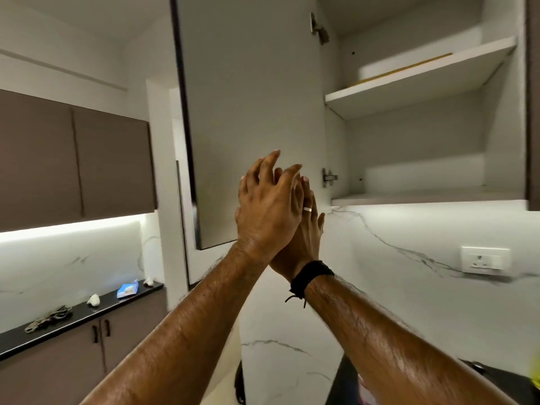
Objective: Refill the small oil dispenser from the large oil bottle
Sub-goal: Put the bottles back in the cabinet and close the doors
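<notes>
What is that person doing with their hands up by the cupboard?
The left hand and right hand are pressed together, fingers straight, holding nothing, in front of an open cupboard door. The shelves beside it look bare. No oil bottle or dispenser shows, so pouring hasn't started here.

cabinet door [251, 112]: swung open
shelf [418, 80]: white
wall socket [485, 260]: on marble backsplash
side counter [87, 311]: black, blue packet [128, 289]

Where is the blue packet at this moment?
In the head view, the blue packet lies lower left on the black counter, between two pale shells.
</notes>
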